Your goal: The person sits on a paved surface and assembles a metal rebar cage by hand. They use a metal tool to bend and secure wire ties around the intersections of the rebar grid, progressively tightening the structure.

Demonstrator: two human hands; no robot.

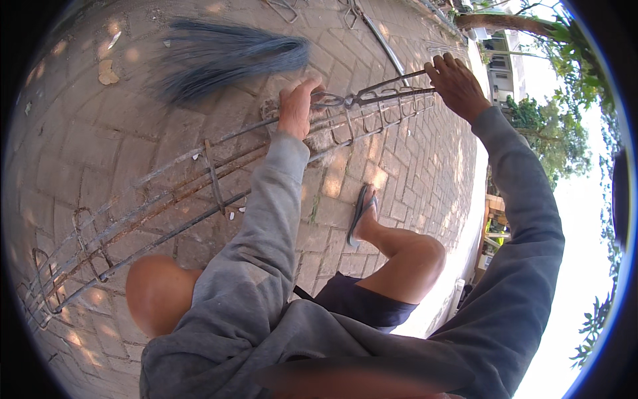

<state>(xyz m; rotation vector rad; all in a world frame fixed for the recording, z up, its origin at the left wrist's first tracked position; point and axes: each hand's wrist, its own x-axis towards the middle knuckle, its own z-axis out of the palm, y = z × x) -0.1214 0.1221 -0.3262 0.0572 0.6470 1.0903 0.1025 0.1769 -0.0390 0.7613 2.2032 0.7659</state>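
Note:
A long cage of rusty steel bars (199,183) with square stirrup loops lies across the brick paving in front of me. My left hand (297,106) grips one top bar of the cage next to a stirrup (340,123). My right hand (455,83) is closed around a thin metal rod (392,85) that reaches from it down to the cage near my left hand. Both arms wear grey sleeves.
A bundle of dark thin wires (226,56) lies on the paving beyond the cage. More steel bars (385,40) lie at the far top. My bare knees and a foot in a sandal (362,216) are below the cage. Trees and a building stand at the right.

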